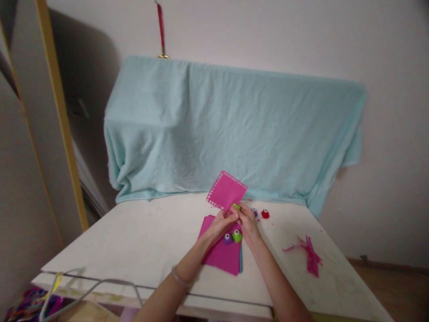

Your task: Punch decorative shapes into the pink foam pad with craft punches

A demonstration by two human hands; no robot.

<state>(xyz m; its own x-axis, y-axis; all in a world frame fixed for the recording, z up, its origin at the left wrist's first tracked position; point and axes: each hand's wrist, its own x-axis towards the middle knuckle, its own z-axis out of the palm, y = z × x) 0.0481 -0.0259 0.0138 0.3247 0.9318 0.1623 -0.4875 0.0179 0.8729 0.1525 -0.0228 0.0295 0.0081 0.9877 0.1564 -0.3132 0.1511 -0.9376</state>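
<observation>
A pink paper square (228, 190) with small holes punched along its edges is held up above the table, tilted. My left hand (225, 220) is closed at its lower corner, the fingers partly hidden. Close beside it, my right hand (247, 218) is closed around a lime-green craft punch (236, 206) set at the paper's edge. Beneath my hands lies a stack of coloured paper (219, 257), pink on top. On that stack rest a purple craft punch (228, 239) and a second green punch (237, 236).
Right of my hands stand a red punch (265, 214) and another purple punch (255, 212), with tiny paper bits around. Pink paper scraps (312, 257) lie further right. A light blue cloth (241, 134) hangs behind the white table (134, 241); a grey cable (110, 281) crosses its front edge.
</observation>
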